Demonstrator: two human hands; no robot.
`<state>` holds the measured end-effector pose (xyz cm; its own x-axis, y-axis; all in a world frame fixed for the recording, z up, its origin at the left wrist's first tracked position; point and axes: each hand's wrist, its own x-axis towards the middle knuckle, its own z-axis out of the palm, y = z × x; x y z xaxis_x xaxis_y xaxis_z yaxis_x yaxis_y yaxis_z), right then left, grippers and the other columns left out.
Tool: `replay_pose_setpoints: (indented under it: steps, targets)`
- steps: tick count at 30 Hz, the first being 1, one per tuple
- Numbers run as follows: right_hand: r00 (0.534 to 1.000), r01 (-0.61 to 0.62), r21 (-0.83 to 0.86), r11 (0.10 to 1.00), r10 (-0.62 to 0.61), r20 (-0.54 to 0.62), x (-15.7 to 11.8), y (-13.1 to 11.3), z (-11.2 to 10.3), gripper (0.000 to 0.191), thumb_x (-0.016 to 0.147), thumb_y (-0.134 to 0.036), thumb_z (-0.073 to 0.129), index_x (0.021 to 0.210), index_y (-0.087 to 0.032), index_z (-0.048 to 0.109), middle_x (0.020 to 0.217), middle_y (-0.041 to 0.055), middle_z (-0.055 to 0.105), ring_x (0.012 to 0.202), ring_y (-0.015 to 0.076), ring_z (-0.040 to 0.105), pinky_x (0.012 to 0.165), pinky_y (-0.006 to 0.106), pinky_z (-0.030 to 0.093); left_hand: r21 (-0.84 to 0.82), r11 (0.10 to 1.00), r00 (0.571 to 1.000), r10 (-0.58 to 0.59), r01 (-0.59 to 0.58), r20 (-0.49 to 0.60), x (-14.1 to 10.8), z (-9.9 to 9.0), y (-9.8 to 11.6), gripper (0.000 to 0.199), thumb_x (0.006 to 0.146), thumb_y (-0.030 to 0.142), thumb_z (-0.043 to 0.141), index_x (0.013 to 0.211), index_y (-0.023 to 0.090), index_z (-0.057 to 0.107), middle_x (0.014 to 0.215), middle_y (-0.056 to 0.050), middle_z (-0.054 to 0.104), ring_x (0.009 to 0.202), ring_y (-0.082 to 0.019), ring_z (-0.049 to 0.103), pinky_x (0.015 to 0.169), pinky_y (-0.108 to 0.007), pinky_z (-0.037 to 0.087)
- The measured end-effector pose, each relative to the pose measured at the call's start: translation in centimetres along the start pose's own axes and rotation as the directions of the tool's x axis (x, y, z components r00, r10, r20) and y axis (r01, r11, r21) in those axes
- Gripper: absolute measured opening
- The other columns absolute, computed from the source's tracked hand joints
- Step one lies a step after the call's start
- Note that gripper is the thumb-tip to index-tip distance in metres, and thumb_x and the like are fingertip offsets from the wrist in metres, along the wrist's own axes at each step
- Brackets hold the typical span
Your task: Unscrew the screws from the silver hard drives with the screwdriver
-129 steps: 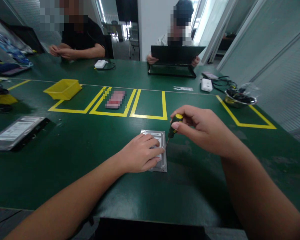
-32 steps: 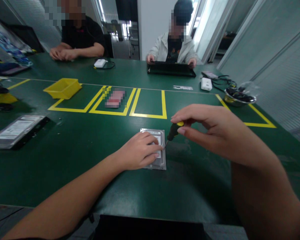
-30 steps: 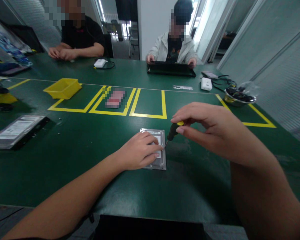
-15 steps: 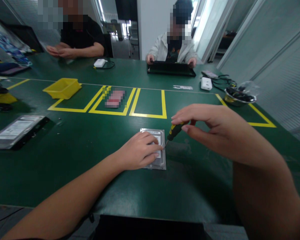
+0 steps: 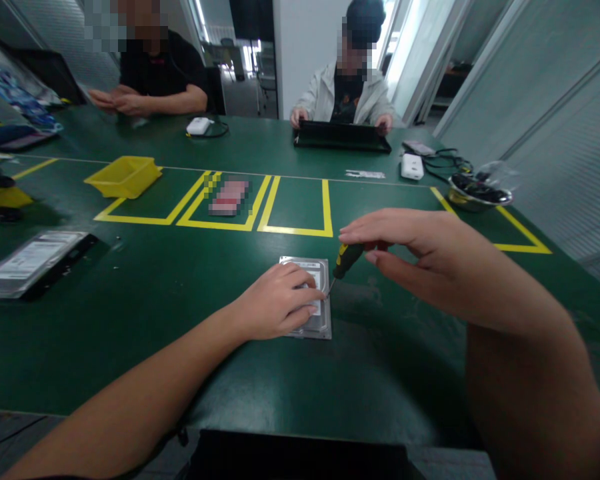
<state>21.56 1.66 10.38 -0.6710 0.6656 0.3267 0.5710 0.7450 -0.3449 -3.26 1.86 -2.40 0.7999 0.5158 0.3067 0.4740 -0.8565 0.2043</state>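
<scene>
A silver hard drive with a white label lies flat on the green table. My left hand rests over it with bent fingers, holding it down and covering much of the label. My right hand is closed on the dark green and yellow handle of a screwdriver. The screwdriver leans, its thin shaft pointing down-left to the drive's right edge, close to my left fingertips. Whether the tip sits in a screw is too small to tell.
Another hard drive lies at the left, with small loose bits nearby. A yellow bin, a pixelated pink object and a metal bowl of dark parts stand farther back. Across the table, one person holds a black panel; another sits left.
The screwdriver's handle and my right fingers have shifted very slightly left. My left hand and the hard drive keep their places.
</scene>
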Motion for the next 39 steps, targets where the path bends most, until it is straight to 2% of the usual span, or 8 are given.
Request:
replay_pose_setpoints:
  steps: [5, 10, 15, 19, 26, 31, 35, 39]
  targets:
    - [1.000, -0.025, -0.067, 0.997, 0.025, 0.013, 0.0, -0.1, -0.1, 0.036, 0.088, -0.015, 0.050, 0.117, -0.026, 0.069, 0.114, 0.0053, 0.069, 0.102, 0.0225, 0.065, 0.091, 0.039, 0.051, 0.003, 1.000, 1.000, -0.005, 0.005, 0.000, 0.0, -0.1, 0.0, 0.031, 0.097, 0.033, 0.048, 0.119, 0.022, 0.067, 0.110, -0.008, 0.062, 0.102, -0.025, 0.055, 0.090, -0.042, 0.043]
    - [0.999, -0.030, -0.134, 0.991, 0.033, 0.021, 0.0, -0.1, 0.0, 0.031, 0.092, -0.025, 0.052, 0.118, -0.021, 0.069, 0.107, 0.0089, 0.068, 0.094, 0.0223, 0.064, 0.082, 0.036, 0.050, -0.003, 1.000, 1.000, -0.002, 0.002, 0.001, 0.1, -0.1, 0.0, 0.031, 0.097, 0.034, 0.047, 0.119, 0.022, 0.066, 0.110, -0.009, 0.063, 0.102, -0.025, 0.055, 0.090, -0.042, 0.043]
    - [0.998, -0.057, -0.217, 0.974, 0.052, -0.032, 0.2, 0.0, 0.6, 0.028, 0.091, -0.034, 0.058, 0.110, -0.018, 0.072, 0.096, 0.0080, 0.067, 0.082, 0.0196, 0.062, 0.072, 0.032, 0.046, 0.003, 1.000, 1.000, -0.005, 0.005, 0.003, 0.1, -0.1, 0.0, 0.031, 0.097, 0.033, 0.048, 0.119, 0.022, 0.066, 0.110, -0.009, 0.063, 0.102, -0.025, 0.055, 0.089, -0.042, 0.043]
    - [0.996, -0.062, -0.255, 0.965, 0.044, -0.076, 0.5, 0.0, 1.0, 0.029, 0.093, -0.035, 0.055, 0.106, -0.016, 0.073, 0.093, 0.0088, 0.068, 0.081, 0.0199, 0.062, 0.072, 0.032, 0.045, 0.005, 1.000, 1.000, -0.005, 0.005, 0.007, 0.0, -0.1, 0.0, 0.032, 0.097, 0.034, 0.047, 0.120, 0.022, 0.066, 0.111, -0.009, 0.062, 0.104, -0.025, 0.055, 0.091, -0.042, 0.043]
    - [0.997, 0.001, -0.187, 0.982, -0.014, -0.072, 0.5, -0.2, 1.0, 0.027, 0.093, -0.026, 0.051, 0.107, -0.016, 0.071, 0.106, 0.0110, 0.069, 0.092, 0.0214, 0.064, 0.081, 0.034, 0.048, 0.004, 1.000, 1.000, -0.007, 0.007, 0.019, 0.1, -0.1, 0.1, 0.032, 0.098, 0.034, 0.046, 0.120, 0.021, 0.066, 0.110, -0.010, 0.062, 0.103, -0.025, 0.055, 0.091, -0.042, 0.043]
    - [0.997, -0.007, -0.134, 0.991, -0.004, -0.077, 0.4, -0.3, 1.0, 0.024, 0.092, -0.027, 0.054, 0.111, -0.019, 0.065, 0.102, 0.0068, 0.070, 0.087, 0.0199, 0.064, 0.077, 0.032, 0.047, 0.007, 1.000, 1.000, -0.009, 0.009, 0.013, 0.1, -0.2, 0.1, 0.032, 0.098, 0.034, 0.046, 0.120, 0.021, 0.066, 0.111, -0.010, 0.062, 0.104, -0.026, 0.055, 0.091, -0.043, 0.043]
    - [0.999, 0.002, -0.119, 0.993, -0.007, -0.042, 0.4, -0.3, 1.0, 0.017, 0.093, -0.030, 0.054, 0.101, -0.020, 0.064, 0.093, 0.0052, 0.068, 0.083, 0.0193, 0.063, 0.073, 0.031, 0.046, 0.009, 1.000, 1.000, 0.000, 0.000, 0.000, 0.1, -0.1, 0.1, 0.032, 0.097, 0.034, 0.047, 0.119, 0.022, 0.066, 0.110, -0.010, 0.062, 0.104, -0.025, 0.055, 0.091, -0.043, 0.043]
    - [1.000, 0.018, -0.063, 0.998, -0.019, -0.020, 0.3, -0.4, 0.7, 0.017, 0.092, -0.026, 0.053, 0.103, -0.022, 0.065, 0.100, 0.0047, 0.070, 0.087, 0.0195, 0.064, 0.076, 0.032, 0.048, 0.009, 1.000, 1.000, 0.004, -0.004, -0.012, 0.1, -0.1, 0.1, 0.032, 0.097, 0.034, 0.047, 0.119, 0.021, 0.066, 0.110, -0.010, 0.062, 0.103, -0.025, 0.055, 0.091, -0.043, 0.044]
